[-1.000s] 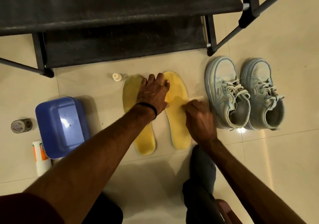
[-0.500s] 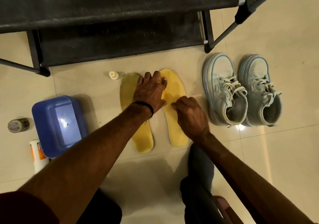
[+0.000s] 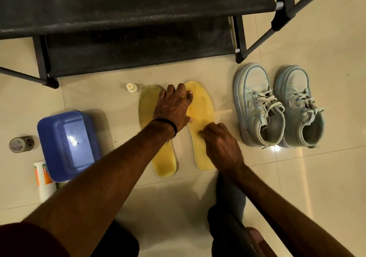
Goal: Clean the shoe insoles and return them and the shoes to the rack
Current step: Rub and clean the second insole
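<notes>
Two hands work on a pair of yellow foam insoles laid side by side on the tiled floor.

The left hand [image 3: 172, 108] lies flat with straight fingers across the toe ends of the left yellow insole [image 3: 164, 163] and the right yellow insole [image 3: 202, 106], pressing them down. The right hand [image 3: 219, 145] is curled over the middle of the right insole; what its fingers hold cannot be told. The pale blue lace-up sneakers [image 3: 277, 106] stand together to the right, apart from the insoles. Behind is the black fabric shoe rack [image 3: 138, 54]. A blue plastic tub [image 3: 67, 143] sits to the left.
</notes>
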